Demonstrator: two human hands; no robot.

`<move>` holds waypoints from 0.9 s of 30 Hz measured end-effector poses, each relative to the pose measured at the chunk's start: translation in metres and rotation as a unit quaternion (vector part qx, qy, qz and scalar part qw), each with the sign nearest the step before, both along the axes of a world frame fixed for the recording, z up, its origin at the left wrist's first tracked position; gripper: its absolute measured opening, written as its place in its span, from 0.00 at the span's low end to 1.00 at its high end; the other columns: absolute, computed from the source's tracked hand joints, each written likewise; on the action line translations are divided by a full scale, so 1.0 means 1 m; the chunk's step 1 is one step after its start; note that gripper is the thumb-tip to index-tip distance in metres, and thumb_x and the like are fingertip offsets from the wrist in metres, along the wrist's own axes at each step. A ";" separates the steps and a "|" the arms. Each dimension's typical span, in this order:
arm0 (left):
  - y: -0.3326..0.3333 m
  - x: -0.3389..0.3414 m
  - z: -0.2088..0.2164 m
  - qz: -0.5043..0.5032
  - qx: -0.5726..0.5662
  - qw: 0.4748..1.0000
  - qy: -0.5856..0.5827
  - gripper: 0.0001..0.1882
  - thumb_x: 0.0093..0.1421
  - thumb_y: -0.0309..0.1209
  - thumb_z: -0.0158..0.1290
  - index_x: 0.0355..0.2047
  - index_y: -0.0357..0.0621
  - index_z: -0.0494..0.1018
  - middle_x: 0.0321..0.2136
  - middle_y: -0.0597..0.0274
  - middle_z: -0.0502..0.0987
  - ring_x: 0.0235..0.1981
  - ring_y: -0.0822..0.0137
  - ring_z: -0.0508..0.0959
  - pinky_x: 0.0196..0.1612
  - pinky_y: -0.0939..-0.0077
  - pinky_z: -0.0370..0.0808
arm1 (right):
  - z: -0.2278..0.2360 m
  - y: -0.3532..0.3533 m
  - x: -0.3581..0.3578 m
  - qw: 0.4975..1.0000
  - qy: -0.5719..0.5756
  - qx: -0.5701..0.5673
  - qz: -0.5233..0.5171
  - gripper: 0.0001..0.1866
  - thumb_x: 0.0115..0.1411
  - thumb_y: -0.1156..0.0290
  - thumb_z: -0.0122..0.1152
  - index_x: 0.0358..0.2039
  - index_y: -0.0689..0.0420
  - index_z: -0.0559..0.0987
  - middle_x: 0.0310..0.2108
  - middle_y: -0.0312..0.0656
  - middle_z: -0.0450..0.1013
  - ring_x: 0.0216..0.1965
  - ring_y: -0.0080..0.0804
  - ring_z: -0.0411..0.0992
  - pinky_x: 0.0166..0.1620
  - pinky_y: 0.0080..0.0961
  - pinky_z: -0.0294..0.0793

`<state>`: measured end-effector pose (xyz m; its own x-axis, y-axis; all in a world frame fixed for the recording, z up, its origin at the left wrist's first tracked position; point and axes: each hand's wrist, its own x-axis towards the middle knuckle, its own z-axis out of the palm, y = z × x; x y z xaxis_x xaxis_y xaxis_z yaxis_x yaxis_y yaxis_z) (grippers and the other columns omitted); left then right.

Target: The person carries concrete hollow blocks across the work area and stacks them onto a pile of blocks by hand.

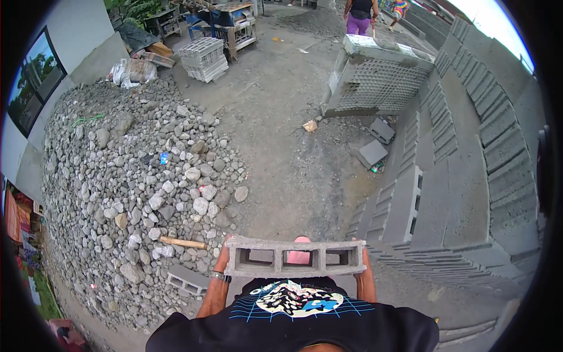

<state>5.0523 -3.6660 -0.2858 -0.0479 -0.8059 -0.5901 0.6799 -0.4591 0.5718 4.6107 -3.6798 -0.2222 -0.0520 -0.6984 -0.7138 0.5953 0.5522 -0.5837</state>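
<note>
A grey concrete hollow block is held level in front of my body, its row of three hollow cells facing up toward me. My left hand is closed on its left end, and my right hand grips the right end. Most of the fingers are hidden behind the block's ends. Through the middle cell a pink patch shows, probably footwear. Another hollow block lies at the edge of the stones, beside my left forearm.
A large stone pile fills the left side, with a wooden stick on it. Stacked hollow blocks line the right. Two loose blocks lie near a screened frame. Farther off stand a pallet stack and a person.
</note>
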 end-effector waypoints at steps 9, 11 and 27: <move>-0.313 0.031 -0.009 -0.012 -0.069 0.987 -0.141 0.21 0.62 0.42 0.38 0.41 0.38 0.72 0.37 0.60 0.75 0.38 0.67 0.74 0.45 0.73 0.70 | -0.038 -0.360 0.031 0.999 0.025 -0.018 0.037 0.12 0.55 0.55 0.53 0.25 0.49 0.72 0.20 0.31 0.65 0.22 0.23 0.65 0.25 0.26 0.64; -0.397 0.052 -0.024 0.022 -0.046 0.997 -0.064 0.23 0.62 0.44 0.38 0.42 0.37 0.71 0.38 0.59 0.75 0.38 0.66 0.75 0.45 0.73 0.71 | -0.042 -0.446 0.047 0.999 0.030 -0.005 0.045 0.12 0.55 0.55 0.53 0.24 0.49 0.72 0.19 0.31 0.66 0.21 0.23 0.65 0.25 0.25 0.65; -0.962 0.122 -0.039 0.082 0.006 0.997 0.000 0.23 0.60 0.45 0.40 0.42 0.37 0.71 0.37 0.58 0.76 0.37 0.66 0.75 0.43 0.73 0.71 | -0.026 -1.048 0.130 0.994 0.002 -0.010 0.111 0.13 0.56 0.53 0.50 0.25 0.48 0.73 0.22 0.32 0.70 0.23 0.25 0.69 0.29 0.26 0.70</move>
<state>5.1742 -4.6284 -0.3245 0.0839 -0.7956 -0.5999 0.7464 -0.3487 0.5669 4.7408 -4.7279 -0.2485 0.1014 -0.7069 -0.7001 0.4579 0.6579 -0.5979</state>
